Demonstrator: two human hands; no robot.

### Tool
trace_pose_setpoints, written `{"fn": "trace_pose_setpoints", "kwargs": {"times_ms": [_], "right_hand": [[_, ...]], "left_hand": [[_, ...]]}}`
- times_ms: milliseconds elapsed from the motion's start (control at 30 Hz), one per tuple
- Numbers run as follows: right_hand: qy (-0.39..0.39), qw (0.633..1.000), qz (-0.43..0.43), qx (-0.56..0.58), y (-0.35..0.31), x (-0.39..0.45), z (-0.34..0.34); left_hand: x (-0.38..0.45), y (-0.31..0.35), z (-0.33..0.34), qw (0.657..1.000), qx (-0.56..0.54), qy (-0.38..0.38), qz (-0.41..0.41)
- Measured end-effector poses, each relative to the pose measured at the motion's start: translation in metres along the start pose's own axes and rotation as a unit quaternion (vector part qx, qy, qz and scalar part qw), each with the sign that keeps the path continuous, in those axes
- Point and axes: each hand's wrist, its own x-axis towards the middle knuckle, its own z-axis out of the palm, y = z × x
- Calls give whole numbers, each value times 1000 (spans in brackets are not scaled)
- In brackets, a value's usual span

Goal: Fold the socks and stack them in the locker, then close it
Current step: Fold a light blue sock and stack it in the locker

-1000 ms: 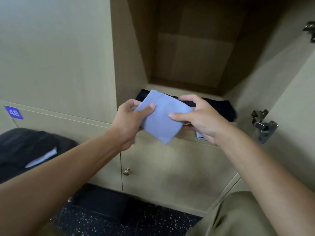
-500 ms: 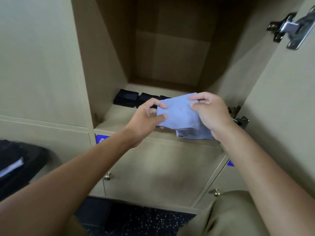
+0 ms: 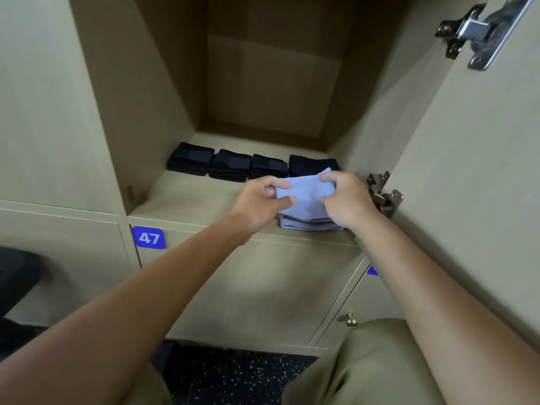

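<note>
At the left edge of the frame a blue number tag point(image 3: 148, 237) reading 47 sits on the front edge below the open locker point(image 3: 181, 206). Just above it, along the middle of the locker floor, a row of folded black socks point(image 3: 230, 168) runs left to right, four bundles set close together.

In the centre of the frame, your left hand point(image 3: 258, 207) pinches the left edge of the light blue sock point(image 3: 306, 197) between thumb and curled fingers. Your right hand point(image 3: 346, 200) grips its right edge the same way. The sock is folded and sits over another light blue sock point(image 3: 309, 225) lying at the front lip of the locker floor, just in front of the rightmost black bundle.

The risk is the edge. The blue stack rests so near the lip that a careless release could let the top sock unfold or slide off to the floor. It may also catch the door when that closes.

At the right of the frame, the lower hinge point(image 3: 384, 195) sits just beside your right hand, a likely snag for cloth or knuckles. The open door point(image 3: 473, 176) fills the right side, with an upper hinge point(image 3: 479, 33) at the upper right.
</note>
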Motion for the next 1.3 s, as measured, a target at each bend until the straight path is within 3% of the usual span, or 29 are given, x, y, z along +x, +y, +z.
{"fn": "trace_pose_setpoints", "kwargs": {"times_ms": [300, 567, 900, 1000, 1200, 1300], "right_hand": [[-38, 997, 34, -52, 14, 6, 8], [-44, 992, 48, -110, 13, 3, 6], [-15, 984, -49, -170, 16, 3, 12], [-28, 968, -81, -235, 19, 2, 18], [-46, 964, -48, -258, 22, 0, 31], [-19, 962, -58, -266, 17, -2, 30]], "left_hand": [[1, -2, 8, 994, 106, 8, 11], [4, 2, 10, 965, 255, -23, 49], [-6, 2, -10, 963, 255, 17, 89], [-15, 4, -27, 958, 267, 22, 103], [-37, 0, -62, 942, 319, -3, 107], [-51, -3, -81, 935, 341, -12, 101]]}}
